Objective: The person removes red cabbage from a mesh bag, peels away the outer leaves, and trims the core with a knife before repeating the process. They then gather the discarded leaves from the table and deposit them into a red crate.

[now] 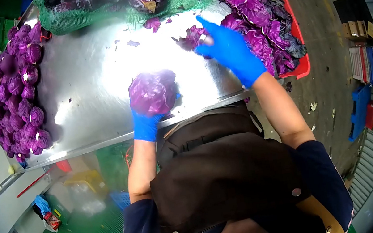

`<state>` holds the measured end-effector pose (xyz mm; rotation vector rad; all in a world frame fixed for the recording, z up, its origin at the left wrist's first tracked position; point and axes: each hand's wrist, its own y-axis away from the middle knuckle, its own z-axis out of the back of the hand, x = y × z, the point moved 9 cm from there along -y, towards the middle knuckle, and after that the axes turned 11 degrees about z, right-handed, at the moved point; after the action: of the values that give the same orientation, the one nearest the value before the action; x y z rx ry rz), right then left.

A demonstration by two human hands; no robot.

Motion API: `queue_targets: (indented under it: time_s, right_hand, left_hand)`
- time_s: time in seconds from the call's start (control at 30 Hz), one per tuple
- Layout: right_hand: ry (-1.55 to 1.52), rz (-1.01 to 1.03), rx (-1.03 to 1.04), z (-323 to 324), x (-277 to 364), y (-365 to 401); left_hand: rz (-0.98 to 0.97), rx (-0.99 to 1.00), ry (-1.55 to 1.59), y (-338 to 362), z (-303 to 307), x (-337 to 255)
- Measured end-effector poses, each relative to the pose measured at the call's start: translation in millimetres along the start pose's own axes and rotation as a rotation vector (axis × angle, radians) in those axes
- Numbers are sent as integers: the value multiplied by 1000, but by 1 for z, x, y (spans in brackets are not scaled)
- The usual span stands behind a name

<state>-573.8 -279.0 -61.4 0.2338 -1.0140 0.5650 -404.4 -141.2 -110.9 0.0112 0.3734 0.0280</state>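
My left hand (pixel 145 122), in a blue glove, grips a red cabbage head (pixel 153 92) from below, near the front edge of the steel table (pixel 91 82). My right hand (pixel 227 49), also blue-gloved, reaches out to the right. It holds a small knife whose blade shows by a loose purple cabbage leaf (pixel 190 37). The hand hovers between that leaf and the red crate (pixel 302 67) of trimmed leaves.
Several trimmed cabbage heads (pixel 18 92) are stacked along the table's left side. A green net sack (pixel 127 1) of cabbages lies at the far edge. Leaf scraps dot the table top. Green floor mats, a yellow crate and boxes on the right surround the table.
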Motion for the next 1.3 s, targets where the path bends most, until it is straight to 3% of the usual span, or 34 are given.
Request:
queue_targets:
  time_s: [0.03,0.07,0.1,0.17,0.23,0.27,0.33,0.37,0.43,0.53,0.57,0.63,0.67,0.77,0.8,0.9,0.93,0.97,1.0,1.03,1.07,1.1,1.13,1.2,1.23,1.27,1.3]
  right_hand:
    - [180,67,53,-10,5,6]
    - [6,287,81,-30,25,10]
    - [-229,137,253,-41,46,13]
    - [-381,70,400,-57,58,8]
    - [-455,205,378,-57,57,2]
    - [-490,274,370,-57,58,0]
    - [-753,214,392,-61,54,6]
    - [-885,182,402,-61,53,10]
    - [-797,98,460,-62,53,12]
    - [-606,143,221,-49,61,-7]
    - [-455,-94,319,-51,46,-5]
    - [-472,1,363,-72,54,-6]
    - [-289,12,471,-80,54,-3]
    - [-689,221,110,-77,50,0]
    - [-767,21,149,-76,49,8]
    - [-1267,-10,125,-81,65,20]
    - [-941,-78,135,-67,64,22]
    - [-983,-208,153,-58,58,24]
    - [-1124,-70,70,-37,59,15]
    - [-1049,-57,17,-24,53,10]
    - [-971,-48,-34,-10,47,4]
    - [-677,-161,-50,-3,36,3]
    - [-496,-220,-24,-16,30,2]
    - [-752,46,-95,-52,37,2]
    - [-448,148,5,-56,72,9]
    - [-358,53,127,-61,92,10]
    - [-270,-42,244,-65,106,10]
  left_hand:
    - [7,-3,13,-1,2,-3]
    - [-21,-7,13,-1,-12,3]
    - [9,2,153,-4,-9,2]
    - [61,17,428,-13,4,-6]
    - [152,306,740,-16,-2,-14]
    - [120,330,580,-18,0,-18]
    - [-133,59,31,-15,27,-44]
    - [-115,-19,77,-11,22,-34]
    - [-73,-172,167,0,9,-15]
    - [205,220,851,-10,-20,6]
    - [170,222,883,-12,-14,3]
    - [99,227,947,-16,-1,-4]
    - [175,230,988,-19,1,-4]
    - [-40,-9,409,-24,21,-14]
    - [-24,47,340,-22,16,-12]
    - [-10,41,191,-9,11,-4]
    - [-56,18,147,-6,14,-7]
    - [-104,-7,103,-4,17,-10]
    - [26,87,475,-4,10,3]
    - [159,183,845,0,-4,17]
    - [292,282,1211,6,-20,28]
    - [427,381,1577,10,-34,33]
    - [433,338,1413,5,-30,36]
    - [163,73,866,-7,5,35]
    - [37,-60,592,-9,19,30]
    - [100,-45,772,-13,13,50]
    - [163,-4,728,-13,6,62]
